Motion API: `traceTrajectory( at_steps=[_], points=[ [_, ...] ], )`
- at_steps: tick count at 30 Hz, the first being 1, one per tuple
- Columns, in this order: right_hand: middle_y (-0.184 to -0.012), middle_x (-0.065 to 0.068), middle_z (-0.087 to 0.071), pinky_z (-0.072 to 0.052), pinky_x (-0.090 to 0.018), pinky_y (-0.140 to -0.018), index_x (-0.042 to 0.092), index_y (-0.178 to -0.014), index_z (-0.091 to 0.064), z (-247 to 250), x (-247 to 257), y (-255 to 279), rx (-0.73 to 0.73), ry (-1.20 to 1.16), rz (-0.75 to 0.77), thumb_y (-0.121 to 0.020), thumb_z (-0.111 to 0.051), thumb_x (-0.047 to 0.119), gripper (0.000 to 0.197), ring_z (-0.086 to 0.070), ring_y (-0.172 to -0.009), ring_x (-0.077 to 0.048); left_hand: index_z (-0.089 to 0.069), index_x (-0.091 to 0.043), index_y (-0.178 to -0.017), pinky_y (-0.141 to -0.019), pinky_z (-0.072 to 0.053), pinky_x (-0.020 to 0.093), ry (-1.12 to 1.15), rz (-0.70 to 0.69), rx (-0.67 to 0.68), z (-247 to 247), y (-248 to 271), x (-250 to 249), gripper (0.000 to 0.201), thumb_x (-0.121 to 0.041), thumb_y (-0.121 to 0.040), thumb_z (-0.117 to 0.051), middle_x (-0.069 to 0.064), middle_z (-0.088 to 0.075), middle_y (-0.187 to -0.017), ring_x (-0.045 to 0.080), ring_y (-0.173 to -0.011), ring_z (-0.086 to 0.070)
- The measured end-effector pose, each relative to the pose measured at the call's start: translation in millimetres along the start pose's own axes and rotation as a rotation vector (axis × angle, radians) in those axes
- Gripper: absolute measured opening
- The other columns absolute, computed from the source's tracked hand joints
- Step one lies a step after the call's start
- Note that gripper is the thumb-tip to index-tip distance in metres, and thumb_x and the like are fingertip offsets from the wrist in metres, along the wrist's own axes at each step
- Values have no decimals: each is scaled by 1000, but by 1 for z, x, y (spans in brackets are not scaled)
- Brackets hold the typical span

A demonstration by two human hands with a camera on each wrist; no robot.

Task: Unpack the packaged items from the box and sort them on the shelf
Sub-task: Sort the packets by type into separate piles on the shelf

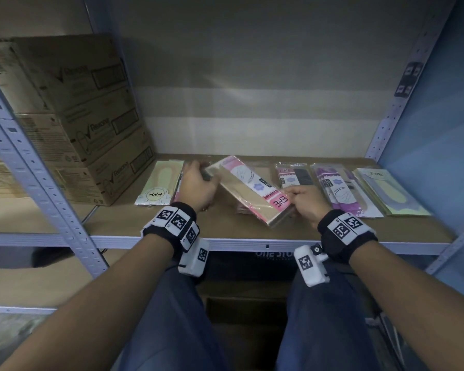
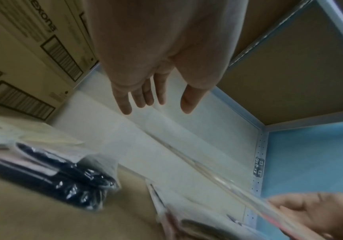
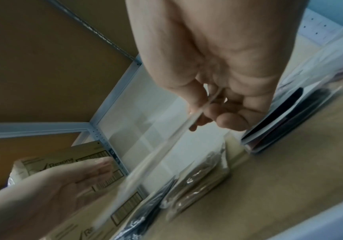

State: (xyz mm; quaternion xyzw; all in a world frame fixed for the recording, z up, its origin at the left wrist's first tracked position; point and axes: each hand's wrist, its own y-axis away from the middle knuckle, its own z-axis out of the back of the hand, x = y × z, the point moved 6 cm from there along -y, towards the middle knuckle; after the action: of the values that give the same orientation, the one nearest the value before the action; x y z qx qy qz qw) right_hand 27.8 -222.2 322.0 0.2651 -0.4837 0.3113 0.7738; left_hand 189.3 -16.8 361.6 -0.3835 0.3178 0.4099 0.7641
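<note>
Stacked Rexona cartons (image 1: 73,121) stand left of the left hand (image 1: 196,187); sock packets (image 1: 332,187) lie in a row beyond the right hand (image 1: 304,202). The left hand hovers with fingers straight and spread. The right hand pinches the pink-banded sock packet (image 1: 252,190), held above the shelf board (image 1: 225,226), its long axis slanting away toward the left hand.

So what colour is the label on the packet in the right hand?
Pink and white, on a beige packet pinched by the right hand; clearest in the head view.

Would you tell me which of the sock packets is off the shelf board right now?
The pink-labelled packet of beige socks, pinched at its near end by the right hand and tilted; the purple-labelled packets and the others lie flat.
</note>
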Motion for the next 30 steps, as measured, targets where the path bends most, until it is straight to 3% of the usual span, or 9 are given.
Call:
traceTrajectory(
  at_steps=[3,5,8,12,17,20,24,26,30],
  points=[
    [-85,-3,-67,-43,-18,-54,10,-108,-67,7,-2,4,45,141,33,-97,-44,9,25,-58,-69,-11,-54,-5,-123,-96,-42,28,-150,-72,-30,11,-5,-5,42,-26,-89,-62,10,-50,-128,24,-116,-51],
    [-92,-3,-68,-43,-17,-59,10,-108,-67,10,0,6,77,228,80,-97,-45,9,25,-61,-78,-12,-55,-7,-124,-94,-39,27,-164,-101,27,11,-5,-7,40,-26,-90,-61,9,-54,-127,23,-116,-52],
    [-107,-5,-66,-45,-23,-77,10,-111,-67,13,2,8,114,303,127,-97,-45,8,26,-59,-96,-18,-57,-10,-125,-94,-41,26,-165,-87,276,-3,0,-4,35,-25,-93,-58,4,-61,-121,16,-106,-55],
    [-117,-4,-64,-42,-38,-102,11,-110,-68,17,2,6,142,336,166,-96,-46,6,27,-55,-112,-20,-68,-7,-102,-91,-52,41,-188,32,548,-19,8,15,26,-28,-95,-54,11,-69,-101,23,-91,-64],
    [-111,-1,-62,-51,-30,-82,14,-114,-61,24,-4,2,13,127,110,-97,-46,17,23,-60,-101,-20,-70,-4,-95,-85,-55,42,46,160,536,-19,8,34,19,-20,-93,-59,15,-72,-96,29,-91,-67],
    [-117,2,-55,-49,-39,-93,14,-129,-49,32,-8,0,-184,-66,73,-96,-47,24,34,-56,-104,-19,-68,-2,-93,-81,-56,37,297,337,500,-17,9,43,16,-14,-94,-57,16,-71,-91,26,-83,-67],
    [-120,4,-51,-38,-29,-93,13,-135,-42,34,-7,1,-351,-248,115,-95,-52,24,43,-49,-107,-11,-63,-3,-86,-85,-56,40,525,435,385,-12,5,47,15,-7,-95,-52,17,-69,-98,28,-92,-66],
    [-116,4,-55,-37,-28,-90,13,-126,-51,29,-7,0,-341,-174,125,-92,-55,28,37,-51,-104,-12,-60,-2,-90,-85,-56,39,664,471,349,-12,4,45,11,-5,-95,-51,17,-69,-103,28,-97,-66],
    [-107,-6,-63,-49,-28,-74,13,-104,-62,0,-1,1,-137,-190,106,-92,-57,21,15,-59,-91,-18,-55,-2,-101,-78,-60,33,849,523,346,-22,10,36,10,1,-92,-54,17,-68,-106,26,-96,-67]
  ],
)
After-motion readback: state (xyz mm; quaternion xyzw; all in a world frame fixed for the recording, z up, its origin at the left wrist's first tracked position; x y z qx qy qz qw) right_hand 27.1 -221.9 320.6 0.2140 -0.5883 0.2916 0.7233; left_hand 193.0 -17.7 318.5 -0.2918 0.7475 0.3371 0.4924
